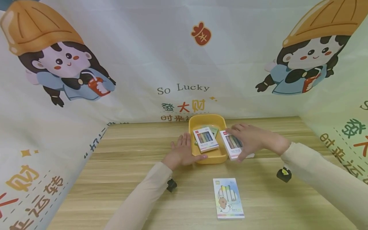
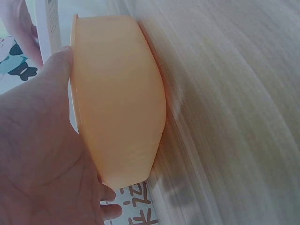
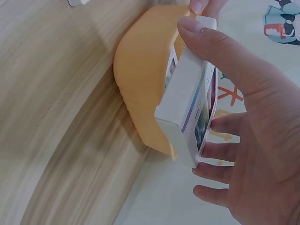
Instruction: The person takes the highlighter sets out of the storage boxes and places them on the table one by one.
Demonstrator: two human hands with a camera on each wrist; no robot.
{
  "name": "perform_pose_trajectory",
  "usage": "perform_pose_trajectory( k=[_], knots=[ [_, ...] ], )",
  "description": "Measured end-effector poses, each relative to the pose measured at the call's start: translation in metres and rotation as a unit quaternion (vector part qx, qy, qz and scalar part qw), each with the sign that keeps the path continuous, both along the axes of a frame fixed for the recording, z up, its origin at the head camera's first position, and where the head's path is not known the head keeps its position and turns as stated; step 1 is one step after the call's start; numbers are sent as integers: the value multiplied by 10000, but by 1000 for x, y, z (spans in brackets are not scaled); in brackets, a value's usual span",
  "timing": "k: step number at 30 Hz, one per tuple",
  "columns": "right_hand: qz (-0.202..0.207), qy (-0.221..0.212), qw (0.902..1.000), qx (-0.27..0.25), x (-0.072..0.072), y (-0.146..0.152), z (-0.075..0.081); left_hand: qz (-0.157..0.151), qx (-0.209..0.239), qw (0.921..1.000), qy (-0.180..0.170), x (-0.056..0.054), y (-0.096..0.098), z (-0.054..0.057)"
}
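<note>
A yellow plastic basket (image 1: 211, 159) stands near the back of the table. In it, a white box of coloured pens (image 1: 205, 140) with a window lies over a green packet (image 1: 214, 131). My left hand (image 1: 181, 153) rests against the basket's left side, fingers extended and thumb on its rim. At the basket's right side, my right hand (image 1: 253, 140) grips a second white box of coloured pens (image 3: 185, 89) by its edges, thumb on one side and fingers on the other. This box is tilted beside the rim; the hand partly covers it in the head view.
Nearer the front of the wooden table (image 1: 115, 191) lies a flat box with pictured pens (image 1: 228, 199). A white printed cloth (image 1: 143, 48) rises behind the basket and along both sides. A black wrist-camera piece (image 1: 284, 174) shows under the right sleeve.
</note>
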State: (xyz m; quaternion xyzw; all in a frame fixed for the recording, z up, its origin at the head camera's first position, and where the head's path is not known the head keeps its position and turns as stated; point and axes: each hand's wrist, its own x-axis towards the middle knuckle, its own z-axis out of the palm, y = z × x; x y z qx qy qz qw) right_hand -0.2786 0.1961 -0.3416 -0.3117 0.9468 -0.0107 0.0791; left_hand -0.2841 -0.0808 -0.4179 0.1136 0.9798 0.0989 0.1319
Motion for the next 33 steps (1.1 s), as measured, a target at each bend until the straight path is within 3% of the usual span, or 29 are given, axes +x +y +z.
perform_pose_trajectory(
  k=[24,33],
  knots=[
    [-251,131,9995,-114,18,13,-13,-37,-68,10000,46,-1,1,-3],
    [-124,316,9992,-228,29,22,-20,-47,22,10000,22,-1,2,-1]
  ],
)
